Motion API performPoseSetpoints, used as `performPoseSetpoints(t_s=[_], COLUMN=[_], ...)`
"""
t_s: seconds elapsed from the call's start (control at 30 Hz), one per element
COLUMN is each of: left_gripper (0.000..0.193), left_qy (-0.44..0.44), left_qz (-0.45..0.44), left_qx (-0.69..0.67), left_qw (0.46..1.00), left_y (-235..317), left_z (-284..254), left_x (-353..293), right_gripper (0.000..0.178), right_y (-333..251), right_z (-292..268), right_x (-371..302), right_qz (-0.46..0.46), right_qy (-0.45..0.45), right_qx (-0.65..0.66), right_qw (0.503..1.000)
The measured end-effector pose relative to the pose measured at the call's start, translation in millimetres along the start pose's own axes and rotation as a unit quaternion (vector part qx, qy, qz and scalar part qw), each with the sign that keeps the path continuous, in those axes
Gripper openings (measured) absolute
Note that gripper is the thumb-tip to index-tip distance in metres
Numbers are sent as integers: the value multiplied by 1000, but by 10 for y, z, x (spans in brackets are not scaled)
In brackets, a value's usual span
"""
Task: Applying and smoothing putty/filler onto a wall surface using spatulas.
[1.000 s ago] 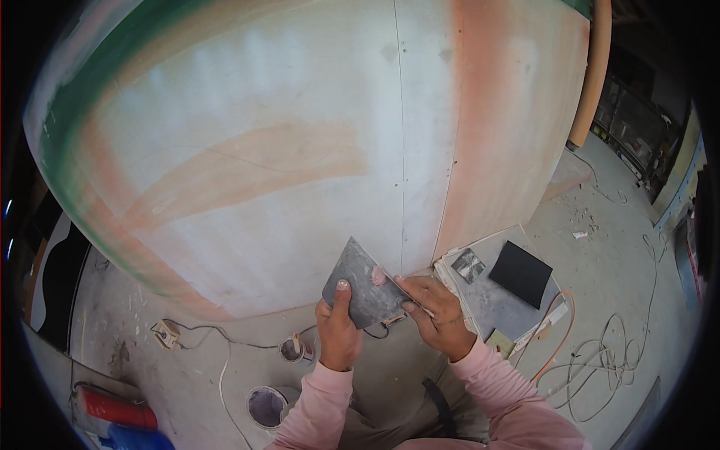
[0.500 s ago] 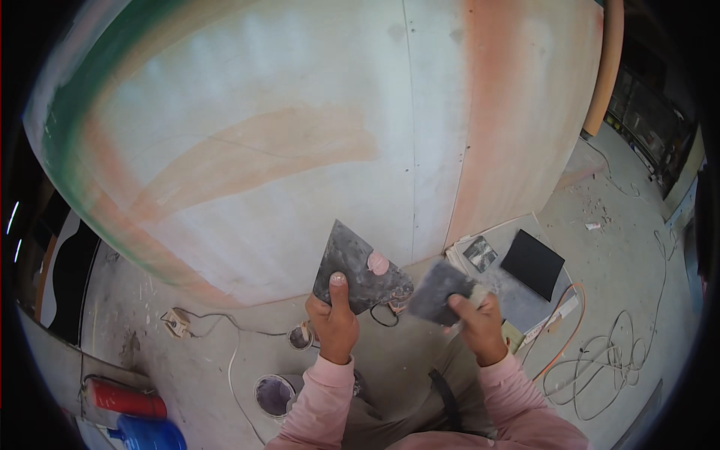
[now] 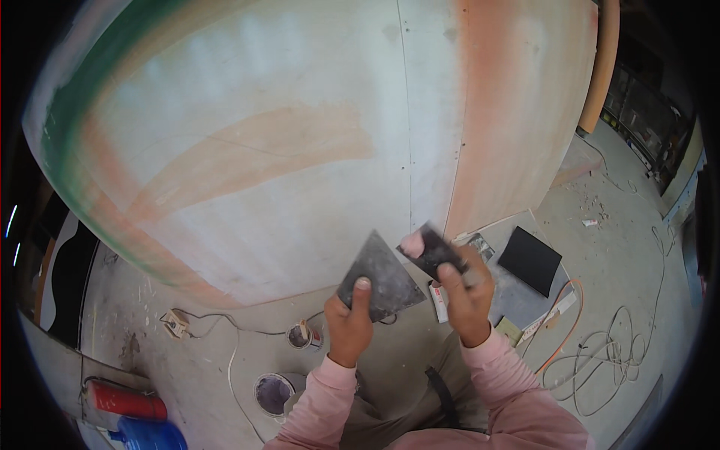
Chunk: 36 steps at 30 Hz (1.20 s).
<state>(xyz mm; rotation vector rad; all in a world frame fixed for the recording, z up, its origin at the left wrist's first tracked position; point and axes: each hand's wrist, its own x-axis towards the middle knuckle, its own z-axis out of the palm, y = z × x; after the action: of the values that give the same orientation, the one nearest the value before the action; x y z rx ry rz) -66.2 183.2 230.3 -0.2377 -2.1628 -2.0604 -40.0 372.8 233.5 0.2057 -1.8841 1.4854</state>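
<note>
1. Two hands worked in front of the body, each closed on one flat tool, the pair of tools set just beside each other.

2. Left hand (image 3: pixel 349 330): gripped a dark grey plate (image 3: pixel 384 279) by its near left edge, thumb laid flat across the upper face; the plate's surface was smeared with pale residue, and one corner pointed away from the body.

3. Right hand (image 3: pixel 470 304): held a black spreader (image 3: pixel 437 260) with the thumb on the face turned upward, the tool slightly blurred and tilted toward the left hand. A pink lump (image 3: pixel 412 244) clung to its far left end.

4. Beyond both hands: a large curved panel (image 3: pixel 300 202) rose from the floor (image 3: pixel 210 375), pale, with orange-brown bands and a green border.

5. Left of the left hand: a small pot (image 3: pixel 303 337) stood on the floor; nearer the body was a larger bucket (image 3: pixel 273 394) with greyish-purple contents.

6. Right of the right hand: a grey board (image 3: pixel 501 296) carried a black sheet (image 3: pixel 529 261). Farther right lay a loosely coiled cable (image 3: pixel 616 352).

7. Below both hands: pink sleeves (image 3: pixel 330 394) covered the forearms.
</note>
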Motion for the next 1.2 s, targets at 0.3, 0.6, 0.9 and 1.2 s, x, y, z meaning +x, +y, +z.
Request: performPoseSetpoints(t_s=[0.3,0.6,0.9,1.2], left_gripper=[33,35,40,38], left_qy=[12,61,119,154], left_qz=[-89,-15,53,76], left_qx=[-290,-95,-32,-16], left_qw=[953,994,991,985], left_y=[-351,-202,-73,-89], left_z=[-83,-83,40,-18], left_x=[146,162,159,133], right_gripper=[49,46,60,63], right_y=[-206,-240,-503,-606], right_z=[25,-331,41,163], right_x=[-58,-16,158,286], right_qz=[-40,-79,-128,-118], right_qy=[-228,-227,-273,-296], right_qx=[-136,-278,-295,-304], right_qw=[963,930,907,898])
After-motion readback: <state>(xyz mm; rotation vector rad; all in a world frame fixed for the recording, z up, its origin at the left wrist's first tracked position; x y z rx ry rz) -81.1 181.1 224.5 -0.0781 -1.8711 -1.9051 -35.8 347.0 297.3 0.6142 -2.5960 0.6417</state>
